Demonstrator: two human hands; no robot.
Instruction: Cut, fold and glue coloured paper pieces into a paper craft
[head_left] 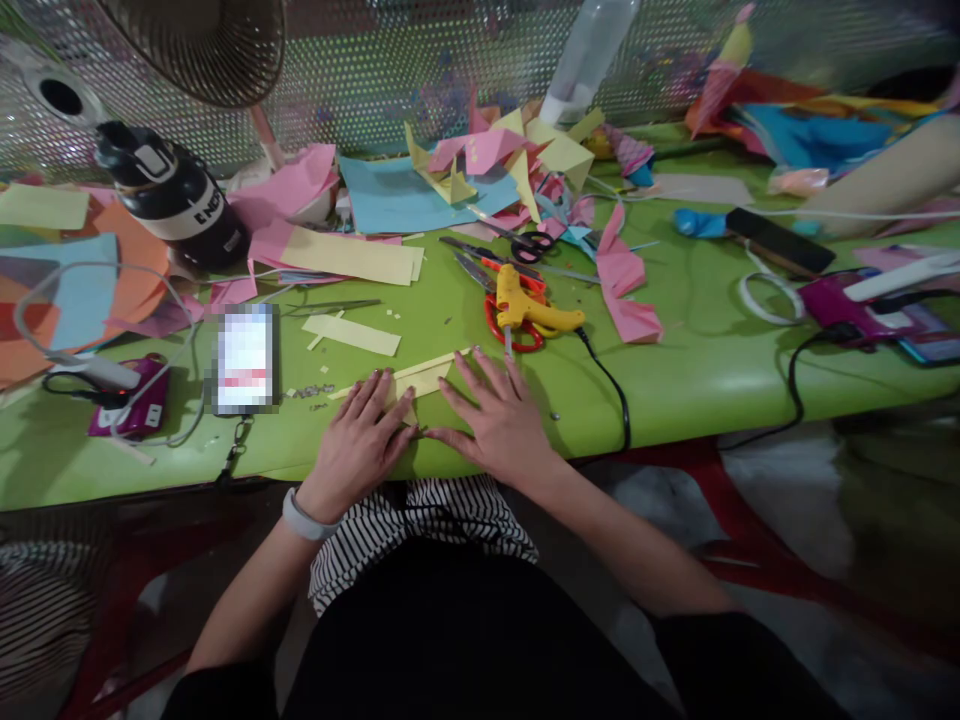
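A narrow strip of yellow paper (pixel 424 380) lies near the front edge of the green table, folded along its far side. Flat on its left end rests my left hand (pixel 364 430), fingers stretched out. My right hand (pixel 495 415) presses on the right end with its fingers spread. Both thumbs point inward and come close together below the strip. Just beyond my right hand sits a yellow hot glue gun (pixel 529 302), its nozzle toward my fingers. It partly covers red-handled scissors (pixel 517 335). Tweezers (pixel 337 304) and a cut yellow paper strip (pixel 352 334) lie past my left hand.
A phone (pixel 244 358) and a purple power socket (pixel 131 398) with cables are on the left. Behind them stand a black bottle (pixel 176 200) and a fan (pixel 202 45). Coloured paper scraps (pixel 626 285) spread across the back. Another purple socket (pixel 862 305) lies right.
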